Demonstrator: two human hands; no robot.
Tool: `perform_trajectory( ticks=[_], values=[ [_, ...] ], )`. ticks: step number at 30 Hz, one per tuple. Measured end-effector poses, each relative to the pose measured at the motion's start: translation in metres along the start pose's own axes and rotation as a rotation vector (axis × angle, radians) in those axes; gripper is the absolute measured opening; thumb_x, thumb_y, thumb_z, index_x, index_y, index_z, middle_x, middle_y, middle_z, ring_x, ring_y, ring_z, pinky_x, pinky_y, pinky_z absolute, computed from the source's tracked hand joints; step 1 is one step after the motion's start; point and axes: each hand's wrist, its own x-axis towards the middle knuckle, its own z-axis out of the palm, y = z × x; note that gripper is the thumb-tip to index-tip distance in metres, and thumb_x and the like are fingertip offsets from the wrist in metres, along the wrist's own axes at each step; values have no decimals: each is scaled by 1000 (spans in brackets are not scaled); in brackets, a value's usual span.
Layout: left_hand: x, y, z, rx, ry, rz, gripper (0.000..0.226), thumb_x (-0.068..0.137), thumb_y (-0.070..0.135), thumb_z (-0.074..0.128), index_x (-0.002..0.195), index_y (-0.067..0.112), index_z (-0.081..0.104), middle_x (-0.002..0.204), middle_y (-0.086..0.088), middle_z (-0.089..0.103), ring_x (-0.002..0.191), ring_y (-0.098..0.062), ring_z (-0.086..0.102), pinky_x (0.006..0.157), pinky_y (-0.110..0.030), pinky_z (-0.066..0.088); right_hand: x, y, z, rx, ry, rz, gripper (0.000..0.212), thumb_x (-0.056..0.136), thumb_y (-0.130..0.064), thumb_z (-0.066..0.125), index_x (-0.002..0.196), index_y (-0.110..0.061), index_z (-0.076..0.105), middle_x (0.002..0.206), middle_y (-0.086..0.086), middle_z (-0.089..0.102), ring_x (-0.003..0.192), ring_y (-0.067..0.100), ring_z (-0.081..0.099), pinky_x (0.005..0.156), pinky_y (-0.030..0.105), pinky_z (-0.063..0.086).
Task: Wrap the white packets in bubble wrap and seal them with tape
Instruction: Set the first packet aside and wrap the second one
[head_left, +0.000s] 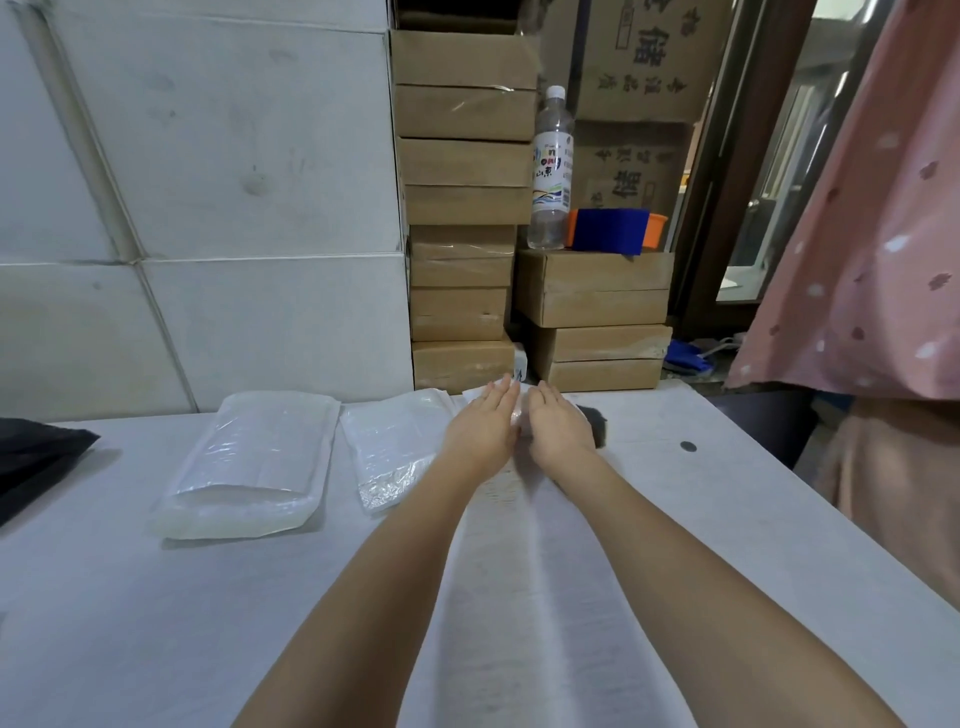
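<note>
- Head view: both arms reach far across the bench, so the hands work at its far edge, close to the stacked boxes.
- Left hand and right hand lie palm down, side by side and nearly touching. The fingers are stretched out flat and gripping nothing; they appear to press on something clear and glossy that shows in the gap between them, though what it is cannot be told.
- A long white sheet runs from the near edge under both forearms to the hands, probably laid out as wrapping, with flat palms to smooth or roll it.
- Two packets lie left of the hands: one packet well apart, a second packet just beside the left hand, both within easy reach.
- No tape is clearly visible; a dark object peeks from behind the right hand.
</note>
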Motion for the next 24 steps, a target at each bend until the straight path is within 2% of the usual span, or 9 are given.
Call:
perform_trajectory(
  ticks=[3, 5, 7, 8, 10, 12, 16, 19, 24],
  values=[
    [-8, -6, -13, 9, 43, -75, 55, 99, 29, 37, 149, 12, 19, 158, -6, 13, 142, -24, 22, 110, -36, 27, -8, -4, -5, 46, 61, 30, 72, 89, -8, 47, 150, -6, 9, 160, 10, 1, 148, 19, -2, 120, 34, 0],
    [-13, -15, -26, 25, 72, -183, 43, 100, 27, 31, 139, 9, 37, 149, -12, 33, 131, -29, 39, 101, -39, 35, -16, -12, -11, 50, 131, -60, 73, 88, -4, 45, 151, -8, 8, 160, 6, -1, 148, 16, -3, 119, 31, -2],
    [-21, -27, -40, 17, 76, -257, 37, 100, 22, 26, 122, 7, 52, 131, -14, 51, 117, -31, 50, 91, -40, 42, -26, -29, -18, 154, 102, -184, 66, 92, -3, 41, 151, -12, 13, 160, 3, 5, 147, 15, 7, 118, 29, 9],
    [-24, -34, -45, 28, 47, -269, 37, 99, 19, 26, 121, 7, 53, 129, -13, 54, 116, -31, 51, 90, -40, 42, -31, -40, -21, 226, 36, -220, 61, 95, -6, 37, 151, -15, 15, 160, 1, 10, 146, 16, 14, 116, 32, 18],
    [-33, -48, -51, 89, -93, -274, 38, 99, 16, 27, 129, 6, 48, 135, -10, 48, 127, -26, 42, 96, -41, 39, -37, -61, -22, 280, -92, -281, 51, 100, -16, 30, 150, -18, 19, 159, -2, 13, 145, 16, 20, 112, 37, 26],
    [-44, -58, -52, 157, -221, -264, 39, 99, 16, 26, 133, 5, 41, 139, -10, 41, 133, -23, 33, 100, -40, 36, -37, -79, -17, 223, -203, -312, 47, 102, -23, 24, 149, -15, 22, 159, -2, 12, 145, 15, 17, 114, 39, 24],
    [-64, -70, -45, 242, -327, -242, 43, 101, 23, 25, 138, 3, 32, 148, -12, 28, 139, -23, 23, 106, -41, 32, -40, -91, 0, 125, -369, -258, 47, 103, -26, 19, 145, -8, 26, 157, 4, 18, 143, 21, 23, 115, 40, 23],
    [-77, -80, -34, 271, -367, -226, 52, 102, 28, 22, 148, 4, 13, 159, -9, 2, 147, -21, 4, 115, -42, 24, -44, -91, 10, 94, -414, -236, 52, 102, -21, 23, 150, -6, 13, 160, 5, 3, 147, 18, 6, 117, 37, 17],
    [-95, -84, -25, 261, -311, -181, 53, 103, 24, 19, 148, 0, 6, 158, -14, -2, 147, -22, 0, 119, -37, 15, -51, -95, 16, 67, -396, -206, 53, 101, -18, 24, 151, -7, 9, 160, 3, -1, 148, 13, 1, 118, 35, 15]
  ],
)
